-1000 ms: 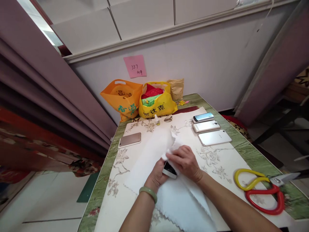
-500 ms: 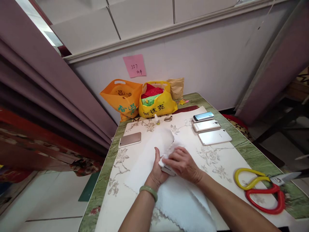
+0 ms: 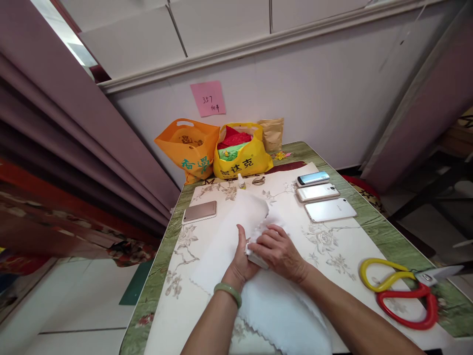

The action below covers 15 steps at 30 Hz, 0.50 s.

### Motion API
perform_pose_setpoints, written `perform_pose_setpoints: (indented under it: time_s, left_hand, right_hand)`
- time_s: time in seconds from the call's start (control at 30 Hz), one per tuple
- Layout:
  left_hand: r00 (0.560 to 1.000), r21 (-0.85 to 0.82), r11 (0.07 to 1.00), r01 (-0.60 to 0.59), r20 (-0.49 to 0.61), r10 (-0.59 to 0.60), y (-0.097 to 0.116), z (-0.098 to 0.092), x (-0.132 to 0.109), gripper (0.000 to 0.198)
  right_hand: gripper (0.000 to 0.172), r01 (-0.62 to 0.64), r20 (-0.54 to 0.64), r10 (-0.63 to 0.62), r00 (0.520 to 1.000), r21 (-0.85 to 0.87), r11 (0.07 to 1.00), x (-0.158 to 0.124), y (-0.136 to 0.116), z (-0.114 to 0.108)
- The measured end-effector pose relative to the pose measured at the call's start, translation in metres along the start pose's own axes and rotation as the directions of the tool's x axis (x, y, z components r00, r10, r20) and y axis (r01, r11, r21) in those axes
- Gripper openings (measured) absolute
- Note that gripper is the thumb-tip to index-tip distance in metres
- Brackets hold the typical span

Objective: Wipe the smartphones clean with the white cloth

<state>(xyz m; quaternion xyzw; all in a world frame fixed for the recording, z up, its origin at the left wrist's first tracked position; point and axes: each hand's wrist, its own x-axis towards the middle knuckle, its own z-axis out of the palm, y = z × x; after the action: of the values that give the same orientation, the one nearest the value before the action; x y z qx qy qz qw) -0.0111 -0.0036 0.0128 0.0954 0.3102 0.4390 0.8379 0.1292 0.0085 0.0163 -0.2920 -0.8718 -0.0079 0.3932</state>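
Note:
My left hand, thumb raised and a green bangle on its wrist, cradles what looks like a white phone. Only the near edge of it shows; cloth and fingers hide the rest. With bent fingers, my right hand grips a bunched part of a white cloth and presses it on the phone. The cloth has a wavy edge and spreads under both hands, toward me and out to the upper left.
Three phones lie in a row at right, and another phone at left. Large scissors rest open at the right edge. At the back stand a small bottle, an orange bag, a yellow bag and a brown pouch.
The right hand has shifted very slightly over the phone with the bunched cloth. My left hand keeps its hold. The whole view has moved a little.

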Motion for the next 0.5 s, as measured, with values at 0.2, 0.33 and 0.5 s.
perform_pose_setpoints:
  time_s: [0.2, 0.33, 0.5]
  left_hand:
    - [0.998, 0.010, 0.999, -0.033, 0.052, 0.033, 0.000, 0.001, 0.002, 0.074]
    - [0.999, 0.015, 1.000, -0.027, 0.040, 0.026, 0.000, 0.001, 0.002, 0.074]
    - [1.000, -0.008, 1.000, -0.007, 0.013, 0.007, 0.000, 0.002, 0.001, 0.078]
  right_hand:
    - [0.027, -0.327, -0.205, 0.297, 0.933, -0.136, 0.935, -0.005, 0.033, -0.008]
    - [0.026, -0.247, -0.160, 0.234, 0.959, -0.070, 0.966, -0.006, 0.027, -0.006]
    - [0.026, 0.000, -0.031, 0.002, 1.000, 0.073, 0.997, -0.003, 0.004, 0.005]
